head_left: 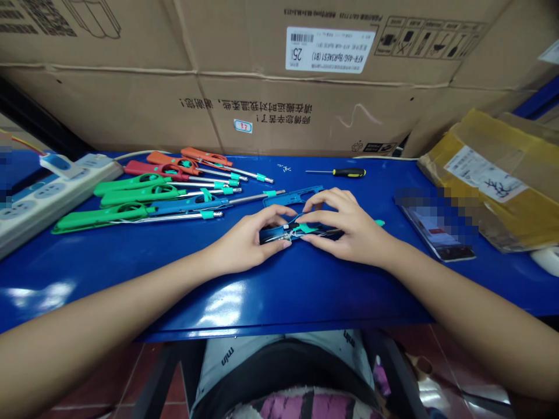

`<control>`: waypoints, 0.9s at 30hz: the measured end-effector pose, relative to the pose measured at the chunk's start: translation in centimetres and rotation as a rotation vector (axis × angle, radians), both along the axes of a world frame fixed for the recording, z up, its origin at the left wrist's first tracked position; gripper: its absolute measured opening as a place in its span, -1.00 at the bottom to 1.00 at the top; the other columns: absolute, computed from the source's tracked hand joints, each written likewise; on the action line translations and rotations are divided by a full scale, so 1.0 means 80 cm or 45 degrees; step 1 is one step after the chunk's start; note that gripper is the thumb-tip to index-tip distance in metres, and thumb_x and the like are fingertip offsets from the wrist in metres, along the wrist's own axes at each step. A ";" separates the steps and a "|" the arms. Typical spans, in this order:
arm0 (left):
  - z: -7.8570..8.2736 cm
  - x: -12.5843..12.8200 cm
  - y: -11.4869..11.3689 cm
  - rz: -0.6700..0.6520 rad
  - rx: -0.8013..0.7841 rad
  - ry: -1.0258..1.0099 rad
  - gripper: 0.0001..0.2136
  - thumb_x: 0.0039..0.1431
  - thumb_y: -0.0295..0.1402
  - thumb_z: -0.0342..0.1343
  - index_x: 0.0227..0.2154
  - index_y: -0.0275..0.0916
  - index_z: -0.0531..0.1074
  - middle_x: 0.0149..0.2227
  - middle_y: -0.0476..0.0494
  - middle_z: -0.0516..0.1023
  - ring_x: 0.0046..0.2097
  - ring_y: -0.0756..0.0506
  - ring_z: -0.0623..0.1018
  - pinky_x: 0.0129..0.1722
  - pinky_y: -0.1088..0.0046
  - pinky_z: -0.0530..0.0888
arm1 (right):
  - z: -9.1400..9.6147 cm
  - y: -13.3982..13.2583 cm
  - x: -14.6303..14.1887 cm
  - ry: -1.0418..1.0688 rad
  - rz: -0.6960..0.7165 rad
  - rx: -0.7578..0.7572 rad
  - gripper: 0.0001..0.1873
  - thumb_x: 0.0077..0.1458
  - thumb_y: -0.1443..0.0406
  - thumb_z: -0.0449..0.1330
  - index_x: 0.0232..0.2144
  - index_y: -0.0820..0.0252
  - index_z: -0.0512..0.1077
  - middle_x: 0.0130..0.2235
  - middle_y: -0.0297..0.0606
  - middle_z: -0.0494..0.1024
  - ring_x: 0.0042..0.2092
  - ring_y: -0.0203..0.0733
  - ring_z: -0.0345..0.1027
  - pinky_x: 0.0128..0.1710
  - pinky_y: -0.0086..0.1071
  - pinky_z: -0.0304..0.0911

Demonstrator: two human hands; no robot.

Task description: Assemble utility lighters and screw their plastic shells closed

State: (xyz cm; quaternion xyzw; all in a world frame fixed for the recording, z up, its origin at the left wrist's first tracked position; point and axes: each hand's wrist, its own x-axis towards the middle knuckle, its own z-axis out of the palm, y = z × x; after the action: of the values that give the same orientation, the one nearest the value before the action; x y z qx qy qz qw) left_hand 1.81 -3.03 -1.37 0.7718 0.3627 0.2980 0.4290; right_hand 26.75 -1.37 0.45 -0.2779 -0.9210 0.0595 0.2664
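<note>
A half-assembled blue long-nosed lighter [279, 234] lies on the blue table [271, 291] between both hands. My left hand [248, 241] pinches its left end, fingers curled round it. My right hand [347, 224] grips the right part, fingers pressed over the teal trigger piece and the metal tube. Just behind the hands lies a loose blue lighter shell half [292, 196]. Several finished lighters [166, 192] in green, blue, red and orange lie in a row to the left, metal nozzles pointing right.
A black and yellow screwdriver [338, 172] lies behind the hands. A white power strip [48, 189] sits at far left, a phone [437, 230] and a taped parcel [493, 174] at right. Large cardboard boxes [279, 75] wall off the back.
</note>
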 end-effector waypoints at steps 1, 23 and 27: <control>0.000 0.000 0.001 0.006 -0.014 0.010 -0.58 0.23 -0.38 0.22 0.13 -0.25 0.34 -0.04 -0.19 0.57 0.02 -0.14 0.57 0.12 0.21 0.46 | 0.000 0.000 0.001 -0.006 0.005 0.009 -0.80 0.27 0.24 0.24 -0.05 0.04 0.54 0.00 -0.15 0.50 0.05 -0.05 0.35 0.06 -0.11 0.16; 0.006 0.000 0.003 -0.007 -0.057 0.072 -0.56 0.23 -0.29 0.24 0.15 -0.24 0.44 0.16 -0.22 0.55 0.15 -0.21 0.56 0.25 0.11 0.42 | 0.009 -0.002 0.004 -0.136 0.080 0.037 -0.79 0.36 0.30 0.10 0.00 0.12 0.43 0.00 -0.09 0.55 0.04 -0.04 0.39 0.03 -0.12 0.19; 0.006 0.000 0.002 -0.005 -0.049 0.099 -0.56 0.23 -0.30 0.23 0.16 -0.26 0.43 0.16 -0.22 0.56 0.16 -0.20 0.55 0.25 0.13 0.42 | 0.008 -0.002 0.004 -0.175 0.096 0.045 -0.78 0.37 0.31 0.08 -0.01 0.14 0.45 -0.01 -0.12 0.57 0.03 -0.06 0.40 0.06 -0.13 0.18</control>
State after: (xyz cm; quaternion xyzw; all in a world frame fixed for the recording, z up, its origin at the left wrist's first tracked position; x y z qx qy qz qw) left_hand 1.80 -2.87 -0.86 0.7750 0.3831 0.2599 0.4301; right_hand 27.07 -1.55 1.12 -0.2417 -0.9479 0.0341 0.2048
